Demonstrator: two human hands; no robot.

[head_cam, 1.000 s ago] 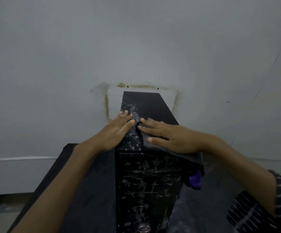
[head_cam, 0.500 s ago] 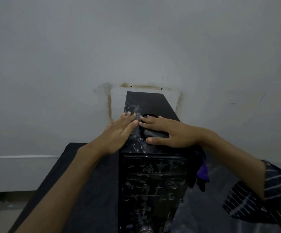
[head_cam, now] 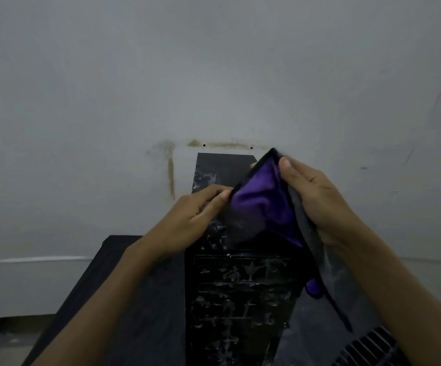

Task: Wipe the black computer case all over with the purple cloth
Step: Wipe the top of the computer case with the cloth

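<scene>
Though partly behind purple cloth (head_cam: 264,204), black computer case (head_cam: 240,299) (stained wall (head_cam: 124,107) beyond)

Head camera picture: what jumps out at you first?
The bright purple cloth, held up in the middle between the left hand and the right hand, stands out most. Below it stands the black computer case, its top and front streaked with white smears. On the grey wall behind is a brown stain outline.

Left hand (head_cam: 187,217), right hand (head_cam: 317,196): short nails. Left forearm (head_cam: 103,299) and right forearm (head_cam: 388,281) bare. Dark sleeve (head_cam: 372,347) with thin pale stripes on the right arm, 5 o'clock corner.
</scene>
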